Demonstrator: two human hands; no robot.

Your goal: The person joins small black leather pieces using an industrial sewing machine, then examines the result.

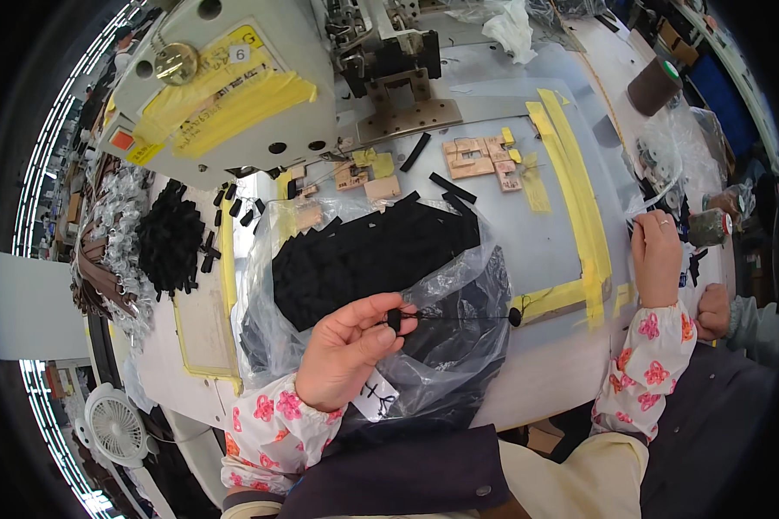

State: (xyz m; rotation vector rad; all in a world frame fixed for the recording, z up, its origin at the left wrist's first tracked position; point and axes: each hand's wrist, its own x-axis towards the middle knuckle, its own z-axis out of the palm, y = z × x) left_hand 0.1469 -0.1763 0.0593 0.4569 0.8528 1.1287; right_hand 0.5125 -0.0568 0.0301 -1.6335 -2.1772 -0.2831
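My left hand point(346, 350) pinches a small folded black fabric loop point(394, 320) between thumb and fingers, over a clear plastic bag point(446, 381). A thin dark thread stretches right from that loop to another small black piece point(515, 317). Many black fabric strips point(372, 255) lie heaped on the bag, just beyond my left hand. Off to the right, my right hand point(658, 259) is closed at the table's right side, beside crumpled clear plastic point(658, 164). What its fingertips hold, if anything, is too small to make out.
A sewing machine point(234, 95) stands beyond the bag, with wooden blocks point(472, 158) taped near it. Small black pieces point(173, 238) are piled left, beside brown straps point(99, 268). Thread cones point(653, 86) stand right. Another person's hand point(714, 311) is near my right wrist. A fan point(115, 424) stands lower left.
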